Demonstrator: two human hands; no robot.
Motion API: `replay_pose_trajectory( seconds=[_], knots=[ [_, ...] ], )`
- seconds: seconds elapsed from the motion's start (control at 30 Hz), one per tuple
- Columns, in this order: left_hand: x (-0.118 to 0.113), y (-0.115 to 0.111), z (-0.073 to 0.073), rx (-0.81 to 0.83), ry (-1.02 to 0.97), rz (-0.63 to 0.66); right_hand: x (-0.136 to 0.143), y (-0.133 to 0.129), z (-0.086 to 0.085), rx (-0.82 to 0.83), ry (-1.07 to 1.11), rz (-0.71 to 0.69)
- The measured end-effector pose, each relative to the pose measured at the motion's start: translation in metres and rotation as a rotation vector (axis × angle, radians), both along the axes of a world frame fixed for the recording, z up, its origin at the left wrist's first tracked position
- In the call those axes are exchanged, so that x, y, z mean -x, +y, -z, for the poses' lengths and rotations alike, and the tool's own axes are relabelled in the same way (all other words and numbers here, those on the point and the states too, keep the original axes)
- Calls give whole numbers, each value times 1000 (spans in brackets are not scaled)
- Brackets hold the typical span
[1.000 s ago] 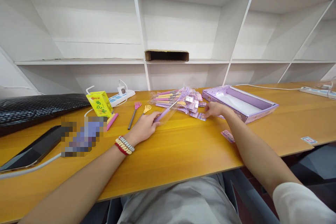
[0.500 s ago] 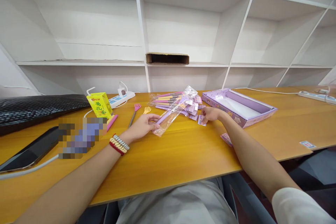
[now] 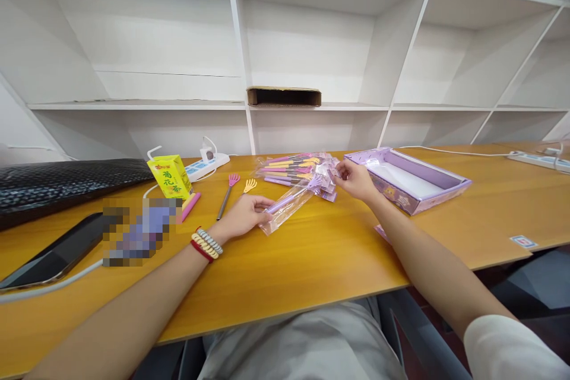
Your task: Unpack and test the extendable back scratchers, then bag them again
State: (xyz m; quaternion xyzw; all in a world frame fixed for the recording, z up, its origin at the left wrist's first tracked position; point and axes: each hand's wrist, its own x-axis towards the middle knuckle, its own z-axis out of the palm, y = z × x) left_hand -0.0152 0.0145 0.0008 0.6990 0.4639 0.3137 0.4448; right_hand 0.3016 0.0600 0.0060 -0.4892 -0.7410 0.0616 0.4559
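My left hand [image 3: 252,214] is closed on the handle end of a purple back scratcher [image 3: 289,200] inside a clear plastic bag [image 3: 278,222]. The scratcher's small claw head points up and right, toward a pile of back scratchers. At the bag's far end my right hand [image 3: 354,178] pinches a small purple card, mostly hidden by the fingers. The pile of bagged back scratchers [image 3: 289,163], pink, yellow and purple with printed purple cards, lies just behind both hands. Two unbagged scratchers, one pink [image 3: 228,195] and one yellow [image 3: 250,185], lie beside my left hand.
An open purple display box [image 3: 414,205] stands at the right. On the left are a yellow drink carton [image 3: 171,177], a power strip [image 3: 207,167], a dark phone [image 3: 56,249] and a blurred patch. A purple packet [image 3: 382,233] sits partly under my right forearm. White shelves rise behind.
My right hand has moved up and left from the tabletop card to the bag's far end, and the card has left its spot. The bag's upper end has come down; the left hand keeps its grip.
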Motion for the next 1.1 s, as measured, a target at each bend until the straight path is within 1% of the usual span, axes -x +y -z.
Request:
replay_pose_trajectory(
  seconds=[0.07, 0.17, 0.27, 0.33, 0.4, 0.47, 0.57, 0.63, 0.7, 0.8, 0.9, 1.1],
  knots=[
    [-1, -2, -1, -16, 34, 13, 7, -1, 4, -14, -90, 43],
    [-1, -4, -3, -53, 48, 35, 11, 1, 6, -29, -143, 171],
    [-1, -4, -4, -78, 41, 28, 7, 6, 6, -46, -95, 295],
    [-2, -4, -4, -81, 21, 24, 0, 11, 6, 3, 1, 318],
    [-1, -4, -4, -75, -2, 25, -6, 16, 7, 95, 146, 300],
    [-1, -3, -3, -71, -7, 23, -11, 20, 8, 188, 324, 249],
    [0, -2, -2, -83, 6, 21, -13, 23, 9, 288, 609, 116],
    [1, -1, -1, -91, 16, 24, -12, 23, 8, 338, 738, 41],
    [1, 0, -1, -93, 24, 26, -13, 22, 8, 370, 777, 14],
    [2, 0, -1, -97, 17, 16, -14, 21, 7, 380, 763, 20],
    [3, 2, 0, -107, 18, 11, -17, 20, 7, 368, 765, 22],
    [6, 7, 2, -133, 27, -53, -19, 19, 3, 304, 804, 6]
  ],
)
